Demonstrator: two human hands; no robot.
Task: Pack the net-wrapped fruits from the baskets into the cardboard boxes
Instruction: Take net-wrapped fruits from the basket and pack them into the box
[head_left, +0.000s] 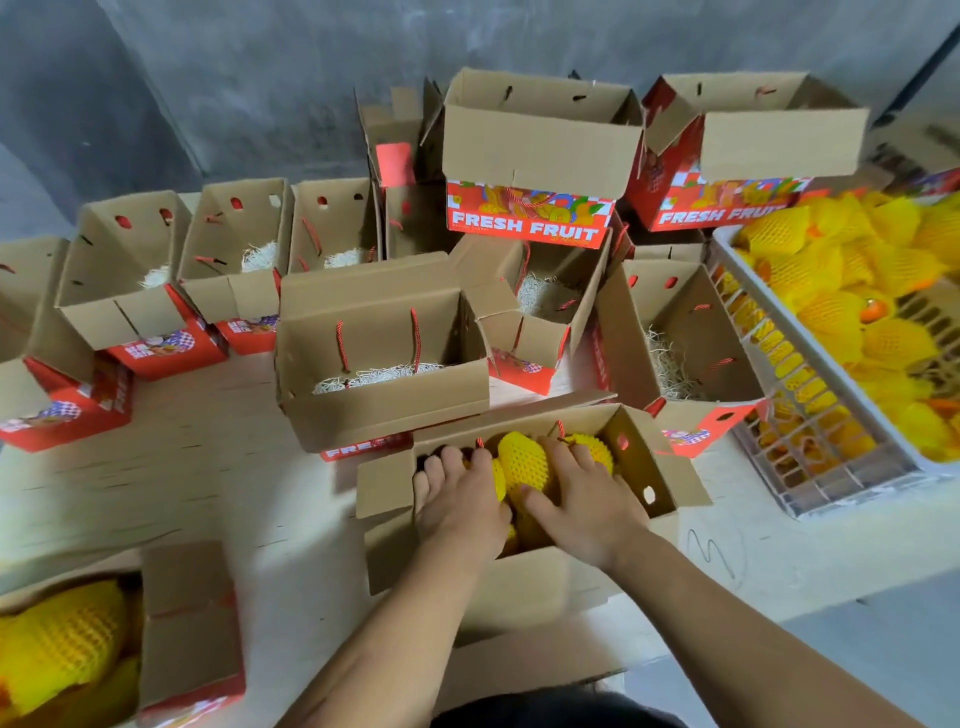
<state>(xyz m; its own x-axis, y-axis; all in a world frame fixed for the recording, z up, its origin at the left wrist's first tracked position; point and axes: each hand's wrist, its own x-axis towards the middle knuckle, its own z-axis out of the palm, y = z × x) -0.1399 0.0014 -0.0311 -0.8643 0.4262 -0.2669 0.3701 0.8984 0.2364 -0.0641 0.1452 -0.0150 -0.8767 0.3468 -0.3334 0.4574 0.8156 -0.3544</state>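
Far left, bottom corner: a box (192, 623) already loaded with yellow net-wrapped fruit (62, 639), set aside near the tabletop (208, 467) edge, probably parked as finished.

Left and centre back: a row of open boxes (228, 260), flaps up, each with a bed of pale shredded paper (374, 375) in the bottom. Staged open so fruit can drop straight in; the shred looks meant as cushioning. Red cord handles hang inside the walls.

Centre front: the box being packed (519, 571), pulled closest to the person for reach. Left hand (462, 499) lies over the fruit at the box's left end, fingers fairly straight and spread, pressing down. Right hand (587, 504) likewise flat on the netted fruits (524, 457), fingers extended toward the far wall. Neither appears to grip; both seem to be seating the fruit snugly so the layer sits level. Motion blur here, so the exact finger contact is uncertain.

Centre-right back: two boxes marked FRESH FRUIT (524, 228) stacked on others, likely spare stock.

Right: grey plastic basket (810, 415) heaped with netted fruit, just beside the packing spot to keep the reach short.
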